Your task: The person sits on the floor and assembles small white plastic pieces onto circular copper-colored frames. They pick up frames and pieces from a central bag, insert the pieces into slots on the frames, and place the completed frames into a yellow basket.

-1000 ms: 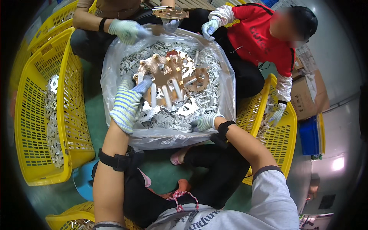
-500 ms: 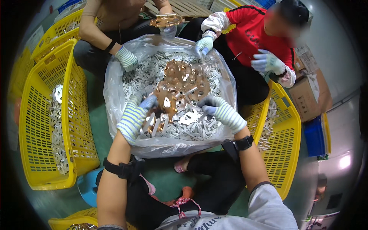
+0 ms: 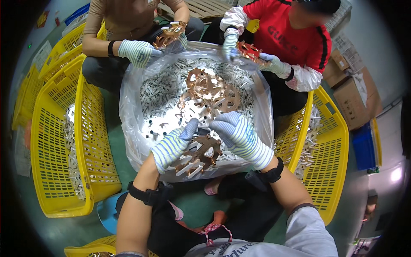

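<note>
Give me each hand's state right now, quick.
Left hand: closed, holding a copper-coloured plate.
Right hand: fingers bunched by the plate's upper edge; whether it grips anything cannot be told.

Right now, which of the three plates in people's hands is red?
The red plate held by the co-worker in the red top; your plate and the other co-worker's plate are copper-coloured.

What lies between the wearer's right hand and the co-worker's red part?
In the head view, pale strips, a copper-coloured plate and the plastic liner lie between the right hand and the red part.
</note>
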Demonstrator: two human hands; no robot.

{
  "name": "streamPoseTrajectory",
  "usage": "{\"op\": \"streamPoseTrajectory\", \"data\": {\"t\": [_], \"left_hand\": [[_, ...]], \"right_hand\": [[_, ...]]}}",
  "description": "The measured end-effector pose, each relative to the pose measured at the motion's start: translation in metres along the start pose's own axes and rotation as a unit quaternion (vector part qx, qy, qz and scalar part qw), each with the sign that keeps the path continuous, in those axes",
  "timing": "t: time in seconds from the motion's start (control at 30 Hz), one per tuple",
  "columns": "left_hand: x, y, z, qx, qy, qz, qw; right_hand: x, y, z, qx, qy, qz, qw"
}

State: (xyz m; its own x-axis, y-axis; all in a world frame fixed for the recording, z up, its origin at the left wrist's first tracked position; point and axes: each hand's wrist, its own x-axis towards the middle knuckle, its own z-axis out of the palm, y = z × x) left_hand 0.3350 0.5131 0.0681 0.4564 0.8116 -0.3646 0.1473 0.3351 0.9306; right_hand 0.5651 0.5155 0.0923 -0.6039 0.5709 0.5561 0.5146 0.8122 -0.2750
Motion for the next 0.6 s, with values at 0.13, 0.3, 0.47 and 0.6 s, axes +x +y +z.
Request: {"op": "streamPoseTrajectory", "data": {"t": [0.13,0.3,0.47,0.6], "left_hand": [[-0.006,0.011,0.004,-0.056,-0.025,-0.003,0.998],[-0.007,0.009,0.003,0.047,0.004,0.069,0.996],[-0.003,-0.003,0.011,0.13,0.027,0.143,0.981],[-0.001,-0.003,0.014,0.061,0.058,0.095,0.992]], "right_hand": [[-0.001,0.002,0.0,0.003,-0.029,-0.021,0.999],[-0.002,-0.008,-0.008,0.24,0.132,0.228,0.934],[-0.003,-0.005,-0.013,0.023,0.07,0.184,0.98],[0.003,0.015,-0.012,-0.038,-0.021,0.129,0.991]]}}
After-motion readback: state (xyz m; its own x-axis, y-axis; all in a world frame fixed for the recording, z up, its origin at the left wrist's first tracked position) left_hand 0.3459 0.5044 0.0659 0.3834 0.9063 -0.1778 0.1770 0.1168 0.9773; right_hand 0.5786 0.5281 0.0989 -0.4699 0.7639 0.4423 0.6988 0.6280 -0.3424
